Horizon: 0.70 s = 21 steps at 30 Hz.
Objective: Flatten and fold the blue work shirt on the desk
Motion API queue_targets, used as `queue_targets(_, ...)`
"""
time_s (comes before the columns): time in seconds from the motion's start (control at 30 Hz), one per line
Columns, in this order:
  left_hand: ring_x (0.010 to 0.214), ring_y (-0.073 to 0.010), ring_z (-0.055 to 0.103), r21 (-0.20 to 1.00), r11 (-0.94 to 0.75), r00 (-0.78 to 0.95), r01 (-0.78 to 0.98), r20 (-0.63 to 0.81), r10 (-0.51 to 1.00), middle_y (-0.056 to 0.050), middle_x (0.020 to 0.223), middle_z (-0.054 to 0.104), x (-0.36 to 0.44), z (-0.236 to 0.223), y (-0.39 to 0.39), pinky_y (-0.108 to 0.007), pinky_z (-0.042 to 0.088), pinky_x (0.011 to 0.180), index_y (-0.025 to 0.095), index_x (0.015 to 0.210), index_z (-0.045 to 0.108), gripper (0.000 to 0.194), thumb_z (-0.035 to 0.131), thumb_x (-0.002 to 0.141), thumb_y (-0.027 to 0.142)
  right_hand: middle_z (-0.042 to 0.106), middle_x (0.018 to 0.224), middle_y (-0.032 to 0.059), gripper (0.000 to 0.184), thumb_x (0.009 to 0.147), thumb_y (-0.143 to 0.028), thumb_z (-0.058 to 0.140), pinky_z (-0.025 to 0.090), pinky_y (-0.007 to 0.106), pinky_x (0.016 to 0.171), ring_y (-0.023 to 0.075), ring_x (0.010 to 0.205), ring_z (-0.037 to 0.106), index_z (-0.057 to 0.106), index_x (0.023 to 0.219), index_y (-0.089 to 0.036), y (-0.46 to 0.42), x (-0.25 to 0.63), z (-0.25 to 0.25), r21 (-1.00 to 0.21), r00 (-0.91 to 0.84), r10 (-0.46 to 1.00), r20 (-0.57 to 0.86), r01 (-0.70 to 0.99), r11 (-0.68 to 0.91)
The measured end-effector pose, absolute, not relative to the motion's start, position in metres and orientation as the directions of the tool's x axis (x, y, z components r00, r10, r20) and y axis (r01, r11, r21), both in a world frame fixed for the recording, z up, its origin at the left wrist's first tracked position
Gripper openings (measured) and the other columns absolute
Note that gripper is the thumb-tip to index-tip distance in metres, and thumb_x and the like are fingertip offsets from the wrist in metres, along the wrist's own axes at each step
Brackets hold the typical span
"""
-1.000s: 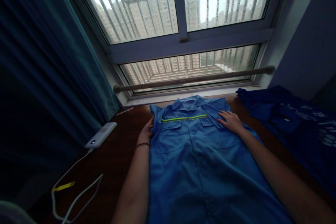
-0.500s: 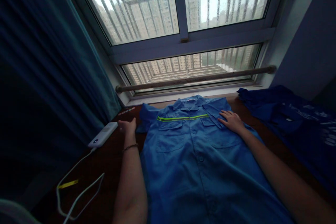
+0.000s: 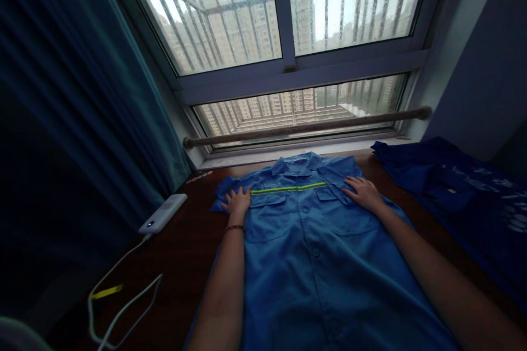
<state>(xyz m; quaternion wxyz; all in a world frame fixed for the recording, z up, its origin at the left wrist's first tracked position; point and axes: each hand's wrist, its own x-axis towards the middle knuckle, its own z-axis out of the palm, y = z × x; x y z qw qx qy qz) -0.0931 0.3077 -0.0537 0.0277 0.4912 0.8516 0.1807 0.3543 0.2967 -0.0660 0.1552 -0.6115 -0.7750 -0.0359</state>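
Observation:
A blue button-up shirt (image 3: 280, 258) with a yellow-green chest stripe lies spread front up, its collar towards the window. On the sleeve at the left end of the stripe rests my left hand (image 3: 237, 202), fingers spread. My right hand (image 3: 365, 194) lies flat on the opposite sleeve, which is folded inward over the chest, its fingers slightly apart. Neither hand grips the cloth. The shirt's lower hem runs out of view at the bottom.
Dark blue printed clothing (image 3: 457, 186) lies at the right. To the left are a white power bank (image 3: 164, 214), its white cable (image 3: 119, 260) and a yellow strip (image 3: 107, 292) on the dark wooden surface (image 3: 181, 263). A rail (image 3: 308, 127) crosses the window; a curtain (image 3: 102, 93) hangs left.
My left hand has moved right, from beside the power bank onto the shirt's left sleeve. My right hand stays in place on the folded sleeve.

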Motion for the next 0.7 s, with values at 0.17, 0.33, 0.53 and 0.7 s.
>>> queue_targets(0.17, 0.125, -0.0450, 0.018, 0.460, 0.611, -0.740, 0.644, 0.171, 0.651, -0.028, 0.134, 0.025, -0.127, -0.057, 0.303, -0.066, 0.015, 0.088, 0.012, 0.114, 0.051, 0.065, 0.045, 0.069, 0.060, 0.043, 0.130, 0.0004, 0.051, 0.083, -0.056, 0.032, 0.029, 0.040, 0.096, 0.0245, 0.118, 0.036, 0.048, 0.122, -0.027, 0.298, 0.354, -0.066, -0.147, -0.205, 0.939, 0.276, 0.957, 0.252)
queue_targets(0.33, 0.119, -0.0439, 0.031, 0.606, 0.620, -0.847, 0.499, 0.190, 0.497, -0.033, 0.121, 0.040, -0.164, -0.045, 0.291, -0.061, 0.029, 0.085, 0.005, 0.107, 0.049, 0.059, 0.062, 0.061, 0.040, 0.044, 0.129, 0.0005, 0.052, 0.083, -0.057, 0.033, 0.029, 0.040, 0.096, 0.0242, 0.118, 0.036, 0.048, 0.122, -0.026, 0.299, 0.355, -0.066, -0.151, -0.204, 0.939, 0.277, 0.956, 0.252)
queue_targets(0.53, 0.094, -0.0432, 0.053, 0.704, 0.564, -0.823, 0.432, 0.051, 0.566, -0.023, 0.081, 0.062, -0.197, -0.022, 0.277, -0.053, 0.042, 0.075, 0.014, 0.063, 0.056, 0.029, 0.073, 0.042, 0.023, 0.045, 0.129, 0.0007, 0.052, 0.083, -0.057, 0.033, 0.029, 0.039, 0.095, 0.0239, 0.118, 0.037, 0.049, 0.122, -0.026, 0.298, 0.354, -0.065, -0.154, -0.202, 0.937, 0.286, 0.955, 0.253)
queue_targets(0.7, 0.078, -0.0256, 0.061, 0.832, 0.417, -0.780, 0.367, 0.031, 0.624, -0.007, 0.070, 0.062, -0.205, 0.003, 0.277, -0.042, 0.049, 0.069, 0.017, 0.073, 0.057, 0.017, 0.057, 0.067, 0.033, 0.044, 0.129, 0.0010, 0.052, 0.083, -0.057, 0.033, 0.030, 0.039, 0.095, 0.0243, 0.118, 0.037, 0.049, 0.121, -0.026, 0.298, 0.355, -0.066, -0.149, -0.208, 0.936, 0.283, 0.955, 0.257)
